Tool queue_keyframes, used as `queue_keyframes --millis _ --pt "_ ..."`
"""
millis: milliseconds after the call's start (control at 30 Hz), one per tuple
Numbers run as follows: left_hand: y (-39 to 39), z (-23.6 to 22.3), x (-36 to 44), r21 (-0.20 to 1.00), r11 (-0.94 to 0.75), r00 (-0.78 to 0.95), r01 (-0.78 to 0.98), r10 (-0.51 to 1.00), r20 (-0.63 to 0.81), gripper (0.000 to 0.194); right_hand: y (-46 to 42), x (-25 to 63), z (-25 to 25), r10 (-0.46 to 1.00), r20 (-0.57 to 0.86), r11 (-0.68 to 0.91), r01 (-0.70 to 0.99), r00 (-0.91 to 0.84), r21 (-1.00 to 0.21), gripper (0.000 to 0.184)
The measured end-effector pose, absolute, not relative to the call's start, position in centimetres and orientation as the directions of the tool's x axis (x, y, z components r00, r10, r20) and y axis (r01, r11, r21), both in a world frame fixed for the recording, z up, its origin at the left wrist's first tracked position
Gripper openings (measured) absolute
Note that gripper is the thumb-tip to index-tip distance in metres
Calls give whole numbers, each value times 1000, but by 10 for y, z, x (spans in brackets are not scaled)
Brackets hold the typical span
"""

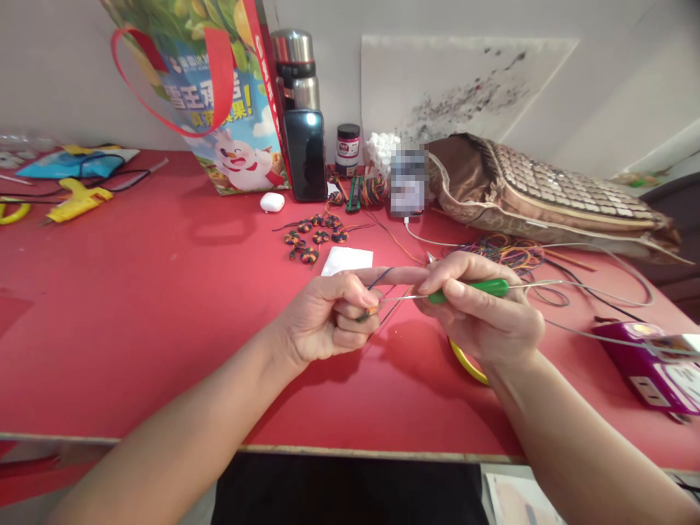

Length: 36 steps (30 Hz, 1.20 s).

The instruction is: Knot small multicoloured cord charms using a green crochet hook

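Tool with a green handle (495, 288) sits in the right hand (489, 313), thumb and fingers closed around it, its thin metal shaft (407, 297) reaching the left hand (333, 321), which pinches multicoloured yarn (368, 313) with the index finger extended. White paper (348, 259) lies just beyond the left hand; tangled cords (502, 252) lie beyond the right, a yellow loop (467, 362) partly beneath it.

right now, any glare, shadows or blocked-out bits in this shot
Head view: a bright glare spot near the top of the dark phone; head view: soft shadows on the red table below the left hand and right hand; head view: blocky pixels hide most of the cabled phone.
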<state>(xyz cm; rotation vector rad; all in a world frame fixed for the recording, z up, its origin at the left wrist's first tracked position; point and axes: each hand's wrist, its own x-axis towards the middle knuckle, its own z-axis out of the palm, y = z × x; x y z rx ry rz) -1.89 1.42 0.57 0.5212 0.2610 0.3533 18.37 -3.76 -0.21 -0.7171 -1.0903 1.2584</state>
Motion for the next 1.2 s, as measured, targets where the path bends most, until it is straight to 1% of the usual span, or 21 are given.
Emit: queue_keyframes --millis 100,267,433,500,633,733,1000,1200 --pt "14 4 -19 540 796 898 -274 413 -153 69 -37 183 -3 975 217 181 -392 -51 -902 19" --pt "14 0 -19 553 774 879 -309 455 -145 58 -36 181 -4 977 212 186 -400 -23 -897 20" --pt "12 2 -18 540 778 883 -322 452 -124 56 -37 182 -5 979 203 178 -393 -23 -902 20" --pt "12 4 -18 529 786 891 -322 441 -113 58 -37 182 -6 976 216 190 -391 -23 -901 19" --pt "12 6 -19 517 794 898 -321 429 -102 70 -37 182 -7 969 246 229 -368 0 -901 18" --pt "12 7 -19 504 803 899 -319 425 -107 73 -38 182 -5 966 259 245 -343 5 -907 19" --pt "12 7 -19 469 834 905 -292 399 -147 76 -38 183 0 974 225 197 -344 -41 -918 20" --pt "12 7 -18 486 824 889 -290 420 -183 82 -38 182 -2 976 216 189 -365 -34 -912 21"
